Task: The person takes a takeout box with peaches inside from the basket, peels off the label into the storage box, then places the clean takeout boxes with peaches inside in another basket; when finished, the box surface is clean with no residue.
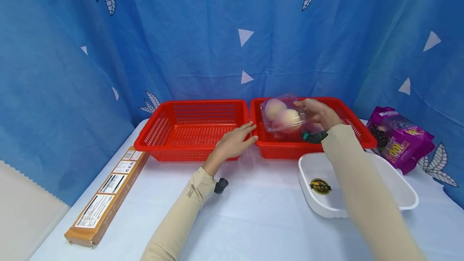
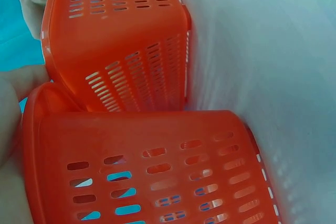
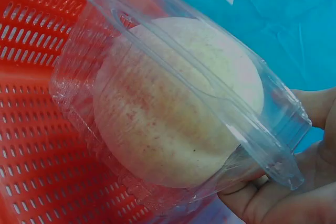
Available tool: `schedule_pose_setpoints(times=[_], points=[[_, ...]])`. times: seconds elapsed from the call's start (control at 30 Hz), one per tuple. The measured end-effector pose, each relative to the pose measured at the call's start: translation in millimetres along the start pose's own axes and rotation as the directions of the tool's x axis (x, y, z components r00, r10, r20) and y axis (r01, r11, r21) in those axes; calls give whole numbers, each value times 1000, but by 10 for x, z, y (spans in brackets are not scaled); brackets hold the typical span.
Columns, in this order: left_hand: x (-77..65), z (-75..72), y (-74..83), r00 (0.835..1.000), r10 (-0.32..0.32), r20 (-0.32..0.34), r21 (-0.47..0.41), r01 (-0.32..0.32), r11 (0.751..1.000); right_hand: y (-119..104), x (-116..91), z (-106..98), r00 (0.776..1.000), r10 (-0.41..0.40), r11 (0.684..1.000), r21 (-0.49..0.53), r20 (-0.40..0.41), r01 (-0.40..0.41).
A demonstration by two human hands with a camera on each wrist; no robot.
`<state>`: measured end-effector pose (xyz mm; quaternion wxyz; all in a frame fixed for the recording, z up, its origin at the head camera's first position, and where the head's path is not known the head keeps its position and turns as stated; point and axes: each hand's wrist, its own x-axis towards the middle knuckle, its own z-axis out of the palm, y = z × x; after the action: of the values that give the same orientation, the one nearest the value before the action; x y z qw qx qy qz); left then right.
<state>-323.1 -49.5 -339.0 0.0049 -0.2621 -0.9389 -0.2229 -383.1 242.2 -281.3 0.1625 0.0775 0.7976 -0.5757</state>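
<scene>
My right hand (image 1: pixel 319 112) grips one end of a clear plastic clamshell box (image 3: pixel 210 93) and holds it tilted over the right red basket (image 1: pixel 279 150). Inside the box are pale yellow-pink peaches (image 1: pixel 288 119); two show in the head view, one large peach (image 3: pixel 173 108) in the right wrist view. Below that hand a pinkish shape in the basket is partly hidden. My left hand (image 1: pixel 233 142), fingers extended, rests at the adjoining rims of the right basket and the left red basket (image 1: pixel 192 148). In the left wrist view, only part of this hand shows beside the basket walls.
A white plastic tub (image 1: pixel 308 196) with a round label stands at the front right, partly under my right forearm. Behind it lies a purple printed bag (image 1: pixel 402 144). A long brown carton (image 1: pixel 108 196) lies along the table's left side. Blue curtain (image 1: pixel 203 31) hangs behind the baskets.
</scene>
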Motion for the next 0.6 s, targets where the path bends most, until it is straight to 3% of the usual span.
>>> schedule_pose_setpoints(times=[0.23,0.6], points=[[-5,-2,-6,1000,-3,-2,4,3,1000,42,35,89,999,43,997,62,-20,-42],[-14,-3,-13,1000,15,-3,18,-15,1000,87,111,158,998,62,997,-41,-28,-64]])
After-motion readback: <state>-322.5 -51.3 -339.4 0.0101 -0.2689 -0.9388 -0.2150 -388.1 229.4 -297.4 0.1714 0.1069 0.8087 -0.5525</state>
